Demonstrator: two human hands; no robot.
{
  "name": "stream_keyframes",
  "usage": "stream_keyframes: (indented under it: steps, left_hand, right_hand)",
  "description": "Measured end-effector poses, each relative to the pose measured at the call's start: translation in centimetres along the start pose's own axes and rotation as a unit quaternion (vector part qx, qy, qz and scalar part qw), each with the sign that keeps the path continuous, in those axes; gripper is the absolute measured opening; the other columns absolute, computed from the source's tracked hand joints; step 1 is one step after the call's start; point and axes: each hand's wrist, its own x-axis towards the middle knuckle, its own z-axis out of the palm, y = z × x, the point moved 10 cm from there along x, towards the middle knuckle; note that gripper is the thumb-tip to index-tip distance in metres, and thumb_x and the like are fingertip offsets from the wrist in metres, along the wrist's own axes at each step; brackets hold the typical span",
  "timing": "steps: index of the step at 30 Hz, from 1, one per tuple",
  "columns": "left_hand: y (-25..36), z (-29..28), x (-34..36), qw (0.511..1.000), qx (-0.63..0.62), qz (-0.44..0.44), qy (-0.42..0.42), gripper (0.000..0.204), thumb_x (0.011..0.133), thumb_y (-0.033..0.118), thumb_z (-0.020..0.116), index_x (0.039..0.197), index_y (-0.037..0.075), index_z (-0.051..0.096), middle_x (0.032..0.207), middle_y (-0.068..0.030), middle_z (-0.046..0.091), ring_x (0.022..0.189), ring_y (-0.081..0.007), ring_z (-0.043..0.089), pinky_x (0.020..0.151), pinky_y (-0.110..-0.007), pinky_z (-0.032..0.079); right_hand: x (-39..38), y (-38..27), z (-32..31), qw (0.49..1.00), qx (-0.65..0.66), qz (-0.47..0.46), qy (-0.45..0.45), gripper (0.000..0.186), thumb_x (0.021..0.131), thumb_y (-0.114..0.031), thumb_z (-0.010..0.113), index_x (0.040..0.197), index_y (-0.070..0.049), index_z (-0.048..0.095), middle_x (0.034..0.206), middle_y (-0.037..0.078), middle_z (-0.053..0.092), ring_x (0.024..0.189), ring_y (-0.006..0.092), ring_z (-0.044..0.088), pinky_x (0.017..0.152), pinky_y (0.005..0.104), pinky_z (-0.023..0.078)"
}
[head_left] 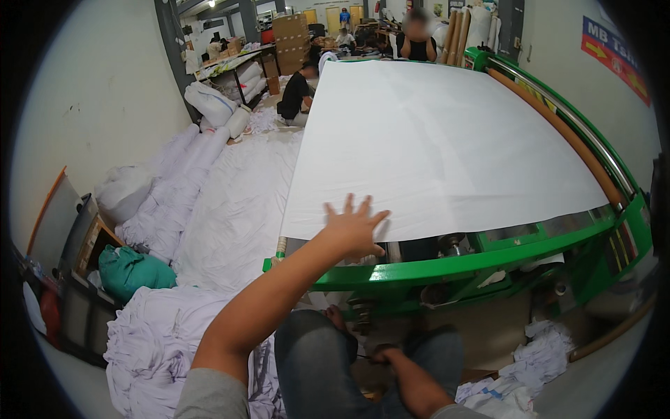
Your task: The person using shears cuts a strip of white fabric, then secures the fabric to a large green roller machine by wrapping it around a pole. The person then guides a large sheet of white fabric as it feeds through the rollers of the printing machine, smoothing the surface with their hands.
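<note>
A wide sheet of white fabric [447, 140] lies stretched over a machine with a green frame [453, 269]. My left hand [354, 227] reaches over the near left edge of the fabric, its fingers spread and holding nothing. Whether its palm touches the fabric or hovers just above it I cannot tell. Low between my knees is my right hand [384, 355], below the green frame; its fingers are small and in shadow, so their grip does not show. Along the machine's right side run a brown roller tube [558, 129] and a shiny metal bar [579, 119].
White cloth [230, 202] covers the floor left of the machine, beside fabric rolls [185, 160] and a green bag [132, 274]. A heap of cloth [160, 342] lies by my left leg, another [537, 359] at right. A person [296, 98] crouches beyond; another [417, 42] stands behind the machine.
</note>
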Motion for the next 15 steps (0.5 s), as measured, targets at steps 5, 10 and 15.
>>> stream_keyframes:
  steps: [5, 10, 15]
  left_hand:
    - [1.9, 0.6, 4.0, 0.972, -0.052, 0.159, 0.167, 0.052, 0.085, 0.027, 0.079, 0.135, 0.015, 0.067, 0.145, -0.0148, 0.061, 0.136, -0.0341, 0.056, 0.109, -0.055, 0.049]
    - [2.1, -0.2, 3.3, 0.942, -0.111, 0.222, 0.224, 0.014, 0.088, 0.015, 0.071, 0.096, 0.006, 0.078, 0.112, -0.0091, 0.074, 0.113, -0.0287, 0.068, 0.099, -0.043, 0.055]
    - [1.4, -1.8, 1.9, 0.925, -0.223, 0.229, 0.207, 0.016, 0.093, 0.015, 0.070, 0.098, 0.003, 0.079, 0.111, -0.0112, 0.074, 0.110, -0.0309, 0.068, 0.097, -0.042, 0.055]
  right_hand:
    - [-2.0, -1.5, -0.5, 0.999, -0.021, -0.040, 0.013, 0.071, 0.088, -0.058, 0.074, 0.132, -0.003, 0.071, 0.125, 0.013, 0.074, 0.104, 0.0266, 0.072, 0.094, 0.0408, 0.056]
    - [1.2, 1.0, 1.2, 0.999, -0.010, -0.034, -0.001, 0.065, 0.091, -0.057, 0.071, 0.126, -0.002, 0.073, 0.118, 0.012, 0.076, 0.097, 0.0244, 0.072, 0.090, 0.0415, 0.056]
    - [8.3, 5.3, 2.1, 0.998, -0.005, -0.056, 0.013, 0.060, 0.094, -0.056, 0.067, 0.119, -0.001, 0.076, 0.109, 0.012, 0.077, 0.089, 0.0238, 0.071, 0.086, 0.0427, 0.056]
